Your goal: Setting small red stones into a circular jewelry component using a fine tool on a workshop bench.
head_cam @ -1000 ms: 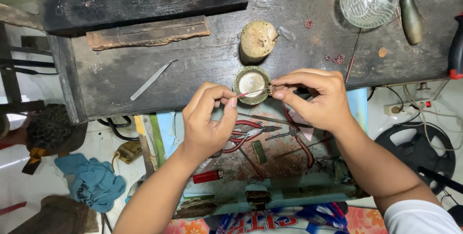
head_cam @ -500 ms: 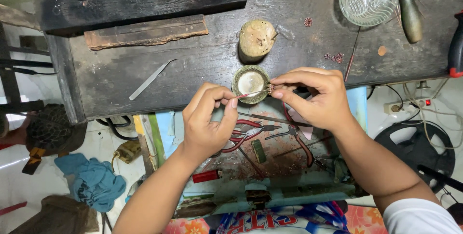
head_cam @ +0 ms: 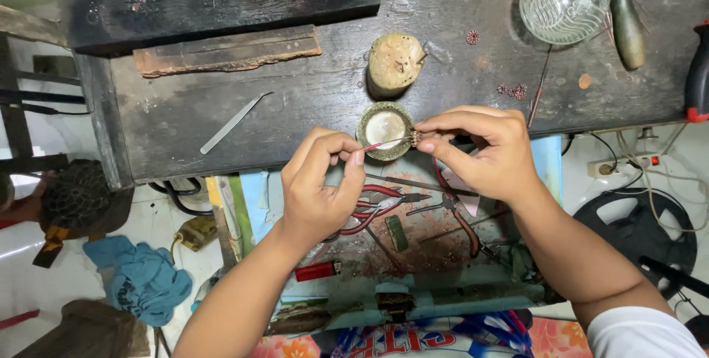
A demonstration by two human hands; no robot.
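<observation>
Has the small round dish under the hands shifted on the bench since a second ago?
No. The round dish sits just below the tan stump-like block, as before.

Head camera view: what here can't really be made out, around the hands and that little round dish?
- Tiny beaded piece pinched by the right hand: too small to make out; fingers cover part of it.
- Thin red-tipped stick in the left hand: its rear end is hidden by fingers.
- Small round brass dish: pale contents unclear.
- Red-handled pliers in the drawer: partly hidden under both hands.
- Clear glass bowl: cut off by the top edge.
</observation>
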